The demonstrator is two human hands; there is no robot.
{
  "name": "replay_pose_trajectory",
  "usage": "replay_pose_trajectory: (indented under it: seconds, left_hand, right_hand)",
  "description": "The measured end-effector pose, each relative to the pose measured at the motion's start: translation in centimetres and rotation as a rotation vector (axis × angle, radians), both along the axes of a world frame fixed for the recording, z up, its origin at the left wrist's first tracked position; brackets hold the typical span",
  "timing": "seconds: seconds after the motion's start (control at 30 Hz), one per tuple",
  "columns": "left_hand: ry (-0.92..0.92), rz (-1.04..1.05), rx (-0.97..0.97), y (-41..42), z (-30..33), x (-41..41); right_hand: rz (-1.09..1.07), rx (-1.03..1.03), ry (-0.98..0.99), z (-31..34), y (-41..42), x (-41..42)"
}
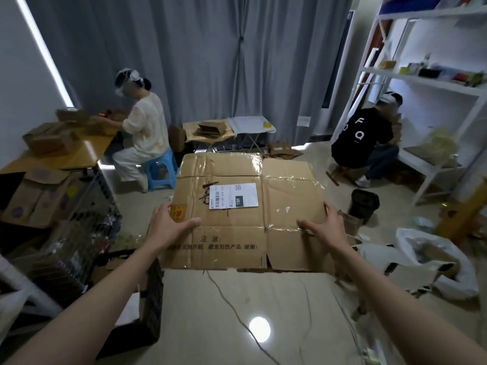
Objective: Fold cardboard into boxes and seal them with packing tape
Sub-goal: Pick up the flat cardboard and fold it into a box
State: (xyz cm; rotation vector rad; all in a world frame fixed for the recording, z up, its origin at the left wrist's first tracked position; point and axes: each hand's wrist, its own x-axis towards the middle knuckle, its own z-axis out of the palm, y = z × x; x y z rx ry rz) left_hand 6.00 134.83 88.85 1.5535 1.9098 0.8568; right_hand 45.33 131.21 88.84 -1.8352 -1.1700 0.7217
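Nearest the camera, two bare forearms reach out over a pale glossy floor [263, 312] crossed by thin cables. The left hand [168, 225] has its grip clamped on the left edge of a flattened cardboard box [232, 219], thumb lying across the printed top face and the fingers out of sight beneath. The right hand [325, 227] takes the right edge the same way, fingers spread along the panel, so each grip pinches the sheet rather than closing on itself. The box is held up nearly level in front of the person, above the floor and apart from any counter. It looks light but broad and floppy: the panels are creased, old clear tape glints along its seams, and a white shipping label [233, 195] sits near the middle, so the taped patches may be slick under the thumbs. Holding at opposite edges near the score lines seems the soundest place, since pushing those edges together should pop the sleeve open. Further off, a dark bin [365, 204] stands on the floor to the right, a seated person in white [145, 133] works at a counter [52, 154] stacked with boxes on the left, and a white shelf unit [434, 80] rises at far right.
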Motion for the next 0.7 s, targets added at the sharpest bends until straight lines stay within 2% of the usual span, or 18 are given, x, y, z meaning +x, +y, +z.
replay_pose_trajectory:
  seconds: [0.23,0.43,0.53,0.7]
  left_hand:
    - [-0.060,-0.050,0.030,17.7,-2.2,1.2]
    - [-0.019,-0.117,0.029,34.6,-1.0,3.3]
    - [0.022,-0.182,0.026,41.8,-0.5,5.5]
    - [-0.013,-0.245,-0.001,52.5,-1.4,10.8]
  right_hand:
    - [-0.019,-0.004,-0.023,-1.3,15.9,0.7]
    - [-0.103,-0.020,-0.020,-0.4,29.1,2.0]
    - [-0.170,-0.043,-0.033,-0.4,33.9,4.0]
    - [-0.253,-0.063,-0.044,-0.9,42.0,8.5]
